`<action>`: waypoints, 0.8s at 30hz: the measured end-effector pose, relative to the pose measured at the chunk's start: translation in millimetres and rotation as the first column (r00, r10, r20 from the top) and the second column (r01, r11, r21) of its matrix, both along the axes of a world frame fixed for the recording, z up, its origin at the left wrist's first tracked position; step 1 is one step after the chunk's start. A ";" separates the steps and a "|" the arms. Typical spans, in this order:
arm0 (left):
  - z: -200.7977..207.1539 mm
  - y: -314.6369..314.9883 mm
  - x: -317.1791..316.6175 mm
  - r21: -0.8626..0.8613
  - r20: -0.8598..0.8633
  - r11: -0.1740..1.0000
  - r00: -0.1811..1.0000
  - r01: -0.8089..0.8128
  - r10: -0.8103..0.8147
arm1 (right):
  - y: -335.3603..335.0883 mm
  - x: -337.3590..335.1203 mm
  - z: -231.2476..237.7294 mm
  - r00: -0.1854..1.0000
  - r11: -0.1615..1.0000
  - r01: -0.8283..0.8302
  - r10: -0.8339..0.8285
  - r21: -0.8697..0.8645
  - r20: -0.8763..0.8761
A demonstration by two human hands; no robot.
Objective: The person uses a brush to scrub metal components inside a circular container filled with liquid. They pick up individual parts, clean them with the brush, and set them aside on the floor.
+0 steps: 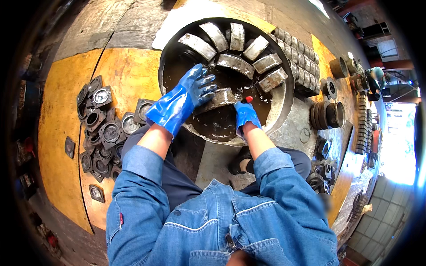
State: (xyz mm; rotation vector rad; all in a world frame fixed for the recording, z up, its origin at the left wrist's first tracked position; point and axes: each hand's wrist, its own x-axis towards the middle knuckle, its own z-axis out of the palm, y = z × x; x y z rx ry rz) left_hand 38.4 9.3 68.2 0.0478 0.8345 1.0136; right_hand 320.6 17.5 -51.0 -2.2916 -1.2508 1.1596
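My left hand [193, 91], in a long blue rubber glove, is over the left end of a curved metal block [223, 97]. Its fingers are stretched out and apart; whether they touch the block cannot be made out. At the block's right end, my right hand [245, 114], gloved alike, is closed around a small tool with a red end [249, 99]; the rest of it is hidden. Both hands are above a round black tub [287, 95] of dark liquid. More curved blocks [237, 37] line its far rim, and another block [235, 66] lies near the middle.
Dark square castings with round openings [110, 132] are heaped on yellow boards [60, 115] at the left. Stacked curved blocks [298, 55] stand right of the tub. Metal rings [327, 115] lie further right. A person [376, 80] is at the far right.
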 end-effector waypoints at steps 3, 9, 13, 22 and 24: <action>-19.0 -13.0 -14.8 -0.002 -0.004 0.990 0.990 -0.138 0.138 | -13.8 -32.6 65.8 0.952 0.981 -0.147 0.105 -0.126 -0.288; 12.0 2.5 10.3 -0.129 -0.087 0.944 0.952 -0.303 0.294 | -6.2 -39.1 158.2 0.817 0.969 -0.037 0.169 0.244 -0.552; 22.6 -1.9 29.6 -0.058 0.015 0.954 0.955 -0.296 0.297 | -14.8 -57.9 193.6 0.830 0.929 -0.068 0.256 0.365 -0.496; -2.0 1.0 26.0 -0.021 0.095 0.988 0.984 -0.150 0.151 | -42.5 -68.6 244.0 0.806 0.949 -0.131 0.270 0.287 -0.526; -9.4 0.9 17.8 0.095 0.350 0.990 0.935 -0.105 0.065 | -38.4 -74.4 230.9 0.819 0.933 -0.150 0.302 0.326 -0.489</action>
